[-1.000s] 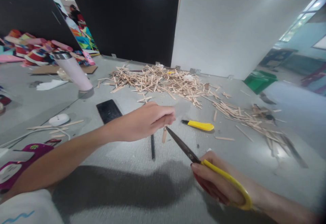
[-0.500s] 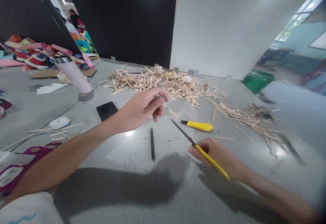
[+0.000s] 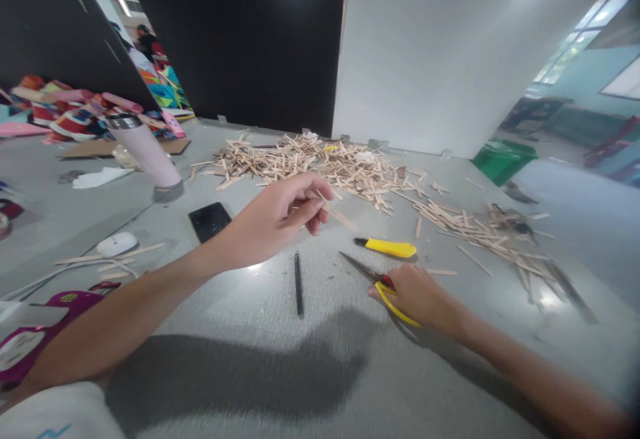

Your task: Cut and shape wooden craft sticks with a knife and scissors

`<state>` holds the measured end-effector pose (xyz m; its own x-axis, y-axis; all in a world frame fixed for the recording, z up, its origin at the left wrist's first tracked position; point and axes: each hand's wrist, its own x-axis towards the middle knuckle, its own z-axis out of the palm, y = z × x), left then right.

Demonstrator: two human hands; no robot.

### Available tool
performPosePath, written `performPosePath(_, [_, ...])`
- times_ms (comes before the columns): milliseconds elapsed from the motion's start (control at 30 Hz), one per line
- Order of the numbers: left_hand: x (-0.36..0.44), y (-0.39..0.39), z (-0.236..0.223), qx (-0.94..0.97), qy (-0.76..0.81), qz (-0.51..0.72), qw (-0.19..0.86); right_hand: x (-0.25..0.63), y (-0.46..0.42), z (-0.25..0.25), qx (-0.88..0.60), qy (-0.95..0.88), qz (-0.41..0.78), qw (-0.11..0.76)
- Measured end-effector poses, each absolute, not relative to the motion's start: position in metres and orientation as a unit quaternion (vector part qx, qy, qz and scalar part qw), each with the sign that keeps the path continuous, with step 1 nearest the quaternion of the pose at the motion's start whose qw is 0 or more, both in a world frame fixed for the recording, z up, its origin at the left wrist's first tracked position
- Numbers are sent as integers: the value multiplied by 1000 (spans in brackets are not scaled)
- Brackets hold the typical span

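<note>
My left hand [image 3: 277, 216] hovers over the grey table [image 3: 250, 332], its fingers pinched on a thin wooden stick [image 3: 337, 214] that points to the right. Just beyond it lies a big heap of wooden sticks [image 3: 320, 162]. My right hand [image 3: 417, 294] rests low on the table to the right, closed round the yellow handles of a pair of scissors [image 3: 373, 276] whose blades point up and left. A black pen [image 3: 299, 284] lies between my hands, and a yellow utility knife [image 3: 387, 247] lies just past the scissors.
A black phone [image 3: 210, 220] and a pink tumbler [image 3: 145, 149] stand to the left, with a white mouse [image 3: 116, 244] nearer the edge. More sticks [image 3: 480, 229] trail off to the right. A green bin [image 3: 503, 158] sits beyond the table.
My left hand moved up and away from the scissor blades and now pinches a longer stick. My right hand lowered the scissors to the table and slid left.
</note>
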<state>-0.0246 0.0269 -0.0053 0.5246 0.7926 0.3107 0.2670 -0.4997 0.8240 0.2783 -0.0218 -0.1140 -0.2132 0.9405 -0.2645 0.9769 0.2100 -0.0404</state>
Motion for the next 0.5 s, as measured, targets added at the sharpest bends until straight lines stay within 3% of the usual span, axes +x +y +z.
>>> performPosePath(300, [-22, 24, -7, 792, 341, 354, 361, 279, -21, -119, 616, 777, -83, 100])
performPosePath(500, [-25, 32, -5, 817, 384, 331, 274, 281, -22, -111, 613, 778, -99, 99])
